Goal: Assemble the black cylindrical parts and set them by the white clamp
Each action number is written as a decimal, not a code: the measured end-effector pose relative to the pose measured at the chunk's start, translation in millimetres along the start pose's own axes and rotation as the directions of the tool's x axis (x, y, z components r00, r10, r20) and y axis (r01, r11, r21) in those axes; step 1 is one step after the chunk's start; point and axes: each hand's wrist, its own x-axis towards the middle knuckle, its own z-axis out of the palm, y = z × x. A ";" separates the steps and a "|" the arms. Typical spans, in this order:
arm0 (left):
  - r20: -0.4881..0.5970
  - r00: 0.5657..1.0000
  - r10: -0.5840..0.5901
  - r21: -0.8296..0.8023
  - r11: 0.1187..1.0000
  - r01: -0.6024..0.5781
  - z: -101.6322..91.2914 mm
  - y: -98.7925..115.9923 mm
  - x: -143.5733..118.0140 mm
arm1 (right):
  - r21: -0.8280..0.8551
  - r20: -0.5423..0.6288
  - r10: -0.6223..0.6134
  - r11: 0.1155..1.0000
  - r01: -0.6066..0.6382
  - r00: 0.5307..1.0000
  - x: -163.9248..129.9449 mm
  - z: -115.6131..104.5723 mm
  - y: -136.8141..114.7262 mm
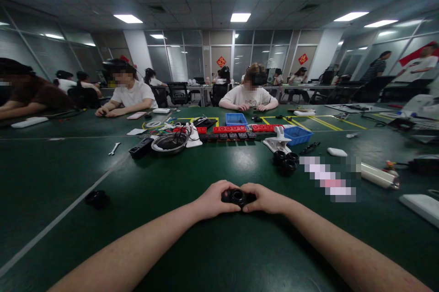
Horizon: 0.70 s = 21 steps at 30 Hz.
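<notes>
Both hands meet over a small black round part, which sits between the fingertips just above the green table. The left hand curls its fingers around the part's left edge, thumb on top; the right hand grips the right edge the same way, so the part is pinched from 2 sides with only its ringed top showing in the gap. Whether it rests on the table or is lifted slightly cannot be told. Both forearms run back toward the camera across the table.

Beyond the hands, to the right, 3 black rings lie clustered together, near a white clamp-like piece and a blue tray. To the left of those stands a metal bowl holding dark parts, with a row of red and black blocks behind it. A small wrench lies further left, and another black part sits alone, well apart from the left hand. A white tube lies at the right. Other people sit at the far side of the table.
</notes>
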 end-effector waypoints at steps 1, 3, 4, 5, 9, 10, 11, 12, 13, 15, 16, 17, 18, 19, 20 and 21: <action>-0.004 1.000 -0.002 0.001 1.000 0.002 0.2 0.6 -0.2 | 0.006 -0.005 0.008 1.000 -0.008 1.000 0.0 0.1 0.9; -0.017 1.000 -0.008 0.015 1.000 0.009 1.0 2.9 -0.8 | 0.018 -0.029 0.029 0.999 -0.029 0.999 0.2 1.3 2.9; -0.027 1.000 -0.013 0.027 1.000 0.014 1.5 4.4 -1.2 | 0.019 -0.045 0.042 0.999 -0.041 0.998 0.3 2.5 3.9; -0.039 0.999 -0.021 0.040 0.999 0.022 2.1 6.0 -1.6 | 0.014 -0.067 0.055 0.998 -0.055 0.996 0.5 4.2 4.8; -0.107 0.991 -0.078 0.083 0.993 0.087 5.9 11.9 -3.8 | -0.114 -0.225 0.102 0.985 -0.130 0.969 2.8 15.5 6.0; -0.132 0.987 -0.092 0.095 0.990 0.105 7.2 12.6 -4.2 | -0.166 -0.270 0.106 0.974 -0.155 0.957 3.5 19.3 5.4; -0.160 0.982 -0.102 0.109 0.987 0.121 8.6 13.0 -4.5 | -0.222 -0.315 0.109 0.957 -0.185 0.943 4.2 23.3 4.4; -0.189 0.976 -0.111 0.122 0.983 0.136 10.0 13.0 -4.7 | -0.279 -0.360 0.113 0.934 -0.222 0.926 4.8 27.3 2.9; -0.217 0.969 -0.120 0.136 0.979 0.151 11.6 12.7 -4.8 | -0.335 -0.401 0.116 0.905 -0.263 0.909 5.2 31.2 1.2; -0.266 0.955 -0.133 0.155 0.972 0.179 14.4 11.4 -4.7 | -0.432 -0.464 0.113 0.837 -0.336 0.879 5.4 37.5 -3.2; -0.281 0.950 -0.135 0.159 0.970 0.185 15.4 10.6 -4.5 | -0.472 -0.478 0.108 0.805 -0.359 0.872 5.2 39.5 -5.4; -0.290 0.948 -0.132 0.159 0.970 0.184 16.0 9.9 -4.3 | -0.503 -0.481 0.104 0.780 -0.371 0.870 4.7 40.8 -7.5; -0.292 0.948 -0.124 0.155 0.972 0.175 16.0 9.3 -4.1 | -0.524 -0.479 0.097 0.766 -0.373 0.873 4.2 41.1 -9.1; -0.286 0.952 -0.111 0.148 0.976 0.158 15.3 9.0 -3.9 | -0.535 -0.473 0.088 0.762 -0.365 0.877 3.6 40.5 -10.2; -0.270 0.958 -0.095 0.139 0.981 0.137 13.8 8.7 -3.7 | -0.535 -0.464 0.076 0.770 -0.347 0.883 2.9 39.1 -10.6; -0.247 0.966 -0.079 0.129 0.985 0.114 11.7 8.6 -3.6 | -0.522 -0.447 0.062 0.792 -0.316 0.892 2.3 36.9 -10.3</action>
